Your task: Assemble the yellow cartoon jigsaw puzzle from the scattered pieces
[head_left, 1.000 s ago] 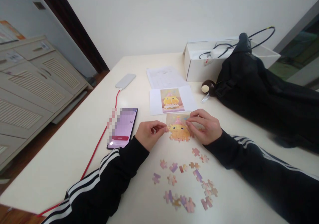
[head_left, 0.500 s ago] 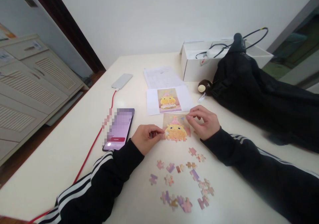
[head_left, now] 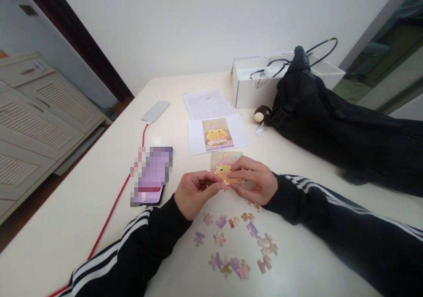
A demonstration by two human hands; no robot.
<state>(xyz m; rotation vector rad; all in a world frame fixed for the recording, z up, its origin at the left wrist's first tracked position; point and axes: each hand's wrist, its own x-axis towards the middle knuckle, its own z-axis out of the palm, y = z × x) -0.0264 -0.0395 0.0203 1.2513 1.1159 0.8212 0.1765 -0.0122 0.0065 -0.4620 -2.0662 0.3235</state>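
Pale wall backs a white table strewn with puzzle pieces

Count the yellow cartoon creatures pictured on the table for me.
2. One printed creature is on the white sheet; the other is on the partly assembled puzzle nearer the camera, partly covered by the right hand. Others may be hidden.

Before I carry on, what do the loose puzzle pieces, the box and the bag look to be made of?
Puzzle pieces: probably printed cardboard, fairly matte; they look thin and flat, with interlocking knobs.
Box: likely white card, smooth; thin, straight walls, though plastic is possible.
Bag: apparently black fabric, dull; it slumps softly, but the weave is too blurred to tell.
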